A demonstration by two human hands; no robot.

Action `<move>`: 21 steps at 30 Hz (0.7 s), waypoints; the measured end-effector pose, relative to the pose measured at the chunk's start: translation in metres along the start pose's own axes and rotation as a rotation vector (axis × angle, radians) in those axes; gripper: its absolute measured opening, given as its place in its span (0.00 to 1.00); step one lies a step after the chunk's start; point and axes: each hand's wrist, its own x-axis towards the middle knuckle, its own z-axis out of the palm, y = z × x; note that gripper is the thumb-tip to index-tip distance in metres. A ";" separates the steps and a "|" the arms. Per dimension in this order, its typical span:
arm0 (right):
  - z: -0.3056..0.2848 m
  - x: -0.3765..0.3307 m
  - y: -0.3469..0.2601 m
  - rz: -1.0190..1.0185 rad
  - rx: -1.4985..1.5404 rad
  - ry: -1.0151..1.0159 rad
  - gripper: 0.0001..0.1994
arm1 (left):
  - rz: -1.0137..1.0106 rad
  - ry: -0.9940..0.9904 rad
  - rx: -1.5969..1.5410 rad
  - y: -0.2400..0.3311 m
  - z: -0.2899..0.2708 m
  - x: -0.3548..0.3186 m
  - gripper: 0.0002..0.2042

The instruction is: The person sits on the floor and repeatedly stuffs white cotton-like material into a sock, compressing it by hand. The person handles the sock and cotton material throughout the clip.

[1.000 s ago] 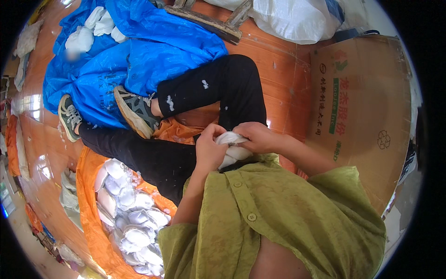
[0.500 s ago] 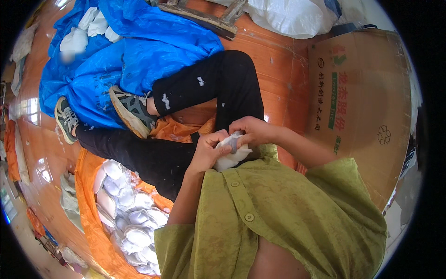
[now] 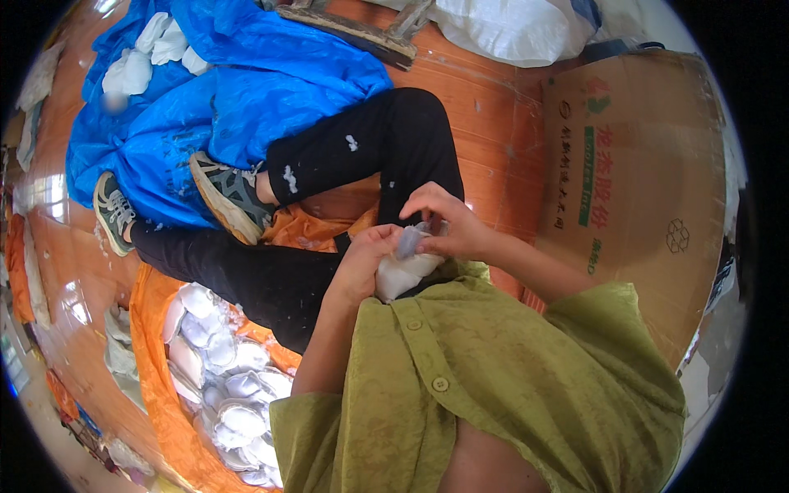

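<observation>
A small white, soft, rounded pad (image 3: 407,275) with a greyish flap at its top is held against my lap, in front of my green shirt. My left hand (image 3: 362,259) grips its left side, the thumb and fingers at the grey part. At the pad's upper right is my right hand (image 3: 454,228); its thumb touches the grey part, while the index finger is raised and bent above. Whitish material shows between its fingers, partly hidden. Left of my legs, many similar white and pale-grey cup-shaped pads (image 3: 244,419) lie in an orange sack (image 3: 156,361).
A blue plastic sheet (image 3: 271,90) spreads past my feet, with several white stuffed pieces (image 3: 129,74) on it. A worn wooden stool (image 3: 353,34) and a white sack (image 3: 514,33) stand beyond my knee. On the right is a large cardboard box (image 3: 633,189). White fluff clings to my black trousers.
My right hand has lifted slightly from the pad, its index finger now raised and apart. The grey flap shows more openly. My left hand keeps its hold.
</observation>
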 end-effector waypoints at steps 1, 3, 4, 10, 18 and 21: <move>-0.001 0.000 0.000 -0.080 -0.092 -0.040 0.18 | -0.037 0.029 -0.017 0.002 0.004 0.000 0.10; -0.005 0.004 -0.001 -0.243 -0.274 -0.122 0.20 | -0.023 0.018 0.003 -0.003 -0.001 0.005 0.10; -0.008 0.005 -0.008 -0.182 -0.308 -0.154 0.17 | -0.016 0.014 0.015 -0.004 -0.003 0.007 0.11; -0.005 0.012 -0.015 -0.206 -0.513 -0.238 0.13 | 0.030 0.035 0.127 0.007 -0.001 -0.006 0.12; 0.015 0.004 -0.013 0.208 0.045 0.061 0.10 | 0.201 0.205 0.863 0.027 0.015 -0.007 0.12; 0.014 0.002 -0.017 0.247 0.085 0.029 0.11 | 0.237 0.297 1.353 0.032 0.033 -0.013 0.13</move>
